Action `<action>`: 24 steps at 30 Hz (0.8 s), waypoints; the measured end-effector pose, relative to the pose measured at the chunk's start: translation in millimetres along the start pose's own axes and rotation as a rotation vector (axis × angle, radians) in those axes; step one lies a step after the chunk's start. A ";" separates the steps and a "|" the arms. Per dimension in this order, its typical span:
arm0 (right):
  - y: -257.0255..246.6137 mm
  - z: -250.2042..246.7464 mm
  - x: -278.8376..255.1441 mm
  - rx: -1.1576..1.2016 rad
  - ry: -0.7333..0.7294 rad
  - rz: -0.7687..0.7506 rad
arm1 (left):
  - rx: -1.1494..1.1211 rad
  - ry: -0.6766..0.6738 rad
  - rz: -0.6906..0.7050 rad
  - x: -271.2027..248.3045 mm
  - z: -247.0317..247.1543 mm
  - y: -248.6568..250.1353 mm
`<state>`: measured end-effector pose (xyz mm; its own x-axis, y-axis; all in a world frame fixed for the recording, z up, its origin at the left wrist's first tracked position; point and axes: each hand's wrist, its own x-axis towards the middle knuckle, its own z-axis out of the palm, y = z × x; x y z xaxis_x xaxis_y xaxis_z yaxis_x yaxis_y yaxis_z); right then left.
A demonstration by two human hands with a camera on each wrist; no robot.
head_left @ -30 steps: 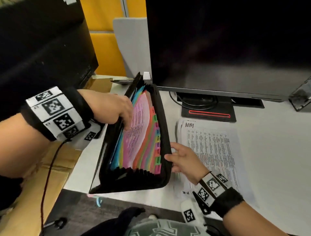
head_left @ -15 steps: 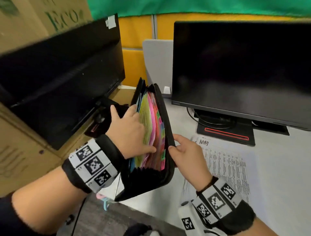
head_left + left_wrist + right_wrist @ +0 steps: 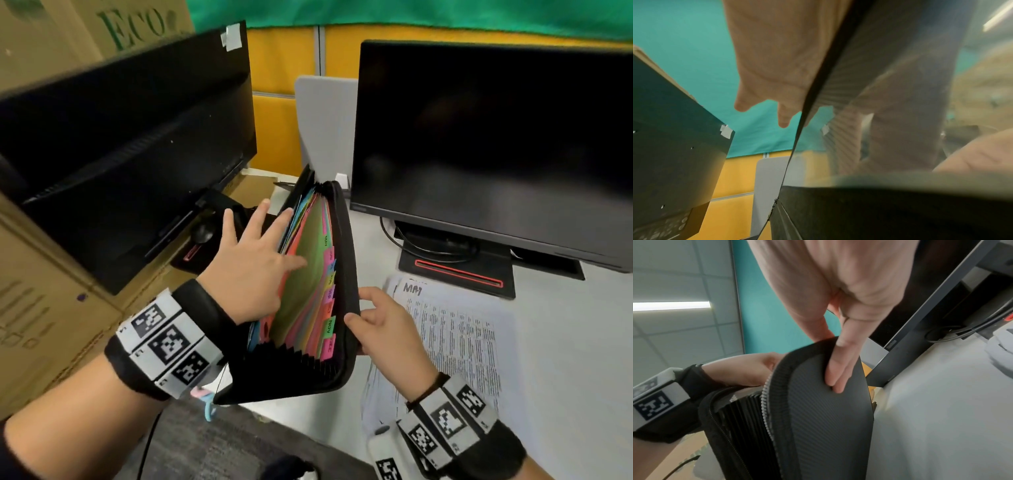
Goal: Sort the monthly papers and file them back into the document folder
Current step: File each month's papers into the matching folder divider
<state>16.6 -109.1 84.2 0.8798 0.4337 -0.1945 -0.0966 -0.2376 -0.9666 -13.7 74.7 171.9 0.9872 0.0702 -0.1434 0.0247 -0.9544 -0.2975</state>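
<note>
Grey desk surface (image 3: 565, 342) fills the right of the head view, with two dark monitors (image 3: 493, 137) behind and brown cardboard boxes (image 3: 51, 291) to the left. On the desk's near left edge stands the black zippered accordion document folder (image 3: 346, 274), held open, its long axis running away from the person and its mouth facing up. Only the head view shows the coloured dividers (image 3: 301, 281) and month tabs inside; the right wrist view shows instead the ribbed outer cover (image 3: 828, 426) and zipper. White printed papers headed MAY (image 3: 452, 342) lie flat just right of the folder. Left hand (image 3: 253, 267) has its fingers straight and spread, fingertips among the dividers. Right hand (image 3: 387, 325) grips the folder's right cover, thumb over the rim, fingers (image 3: 838, 369) flat against the outside.
</note>
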 end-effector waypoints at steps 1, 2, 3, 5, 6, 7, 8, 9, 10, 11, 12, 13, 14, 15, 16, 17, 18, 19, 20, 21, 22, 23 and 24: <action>-0.2 0.0 -1.2 0.012 -0.004 0.011 | 0.030 -0.018 -0.012 0.0 0.6 0.8; -0.7 0.0 -2.4 0.019 -0.011 0.019 | 0.064 -0.026 -0.038 0.2 1.0 0.5; -1.8 -0.1 -3.7 0.032 -0.023 0.025 | 0.085 -0.030 -0.076 0.1 1.5 -0.7; -4.7 -2.4 -4.8 0.109 -0.069 0.063 | 0.058 -0.033 -0.159 -0.1 4.6 -5.0; -5.7 -6.2 -4.9 0.148 -0.086 0.094 | 0.026 -0.033 -0.199 -1.3 6.2 -6.9; -2.8 -13.1 -3.2 0.155 -0.077 0.121 | 0.003 -0.024 -0.237 -2.7 8.0 -9.3; 3.3 -23.7 -0.4 0.129 -0.030 0.137 | -0.017 -0.018 -0.271 -4.0 10.6 -11.5; 13.7 -37.5 4.0 0.048 0.060 0.146 | -0.052 -0.023 -0.301 -5.3 13.2 -14.0; 27.5 -55.0 8.2 -0.086 0.166 0.162 | -0.101 -0.036 -0.320 -6.3 15.8 -16.5; 42.8 -74.5 11.2 -0.248 0.254 0.196 | -0.154 -0.043 -0.324 -7.3 18.3 -18.2; 58.2 -93.8 12.6 -0.406 0.313 0.259 | -0.206 -0.043 -0.317 -8.7 19.4 -19.0; 72.2 -111.7 11.1 -0.530 0.350 0.349 | -0.261 -0.034 -0.307 -10.2 19.7 -18.9; 85.2 -125.5 9.1 -0.635 0.373 0.469 | -0.308 -0.019 -0.299 -10.8 19.4 -18.1; 96.4 -134.1 7.0 -0.725 0.395 0.604 | -0.343 0.001 -0.293 -10.8 20.0 -16.6; 103.9 -138.0 4.4 -0.802 0.419 0.738 | -0.368 0.022 -0.284 -10.5 20.7 -14.6; 111.1 -138.4 3.6 -0.867 0.432 0.858 | -0.384 0.036 -0.271 -9.5 22.1 -12.4; 115.8 -137.1 2.7 -0.922 0.431 0.939 | -0.399 0.045 -0.261 -7.8 24.1 -10.2; 120.1 -134.6 1.8 -0.958 0.427 0.974 | -0.418 0.052 -0.255 -6.1 26.1 -8.3; 124.8 -132.7 0.4 -0.964 0.427 0.968 | -0.439 0.061 -0.253 -4.3 27.2 -6.2; 127.8 -131.4 -0.8 -0.945 0.430 0.928 | -0.457 0.073 -0.255 -3.1 27.7 -4.0; 129.4 -131.1 -2.8 -0.922 0.433 0.876 | -0.472 0.087 -0.258 -2.0 27.7 -1.9; 129.1 -130.9 -6.0 -0.918 0.441 0.830 | -0.485 0.101 -0.261 -1.1 27.5 0.1; 126.8 -128.9 -9.3 -0.946 0.456 0.799 | -0.498 0.112 -0.265 -0.6 27.1 1.5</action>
<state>56.1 -255.2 -15.0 0.8275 -0.3939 -0.4002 -0.4623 -0.8824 -0.0874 -18.6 81.1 145.9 0.9472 0.3202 -0.0158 0.3180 -0.9319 0.1747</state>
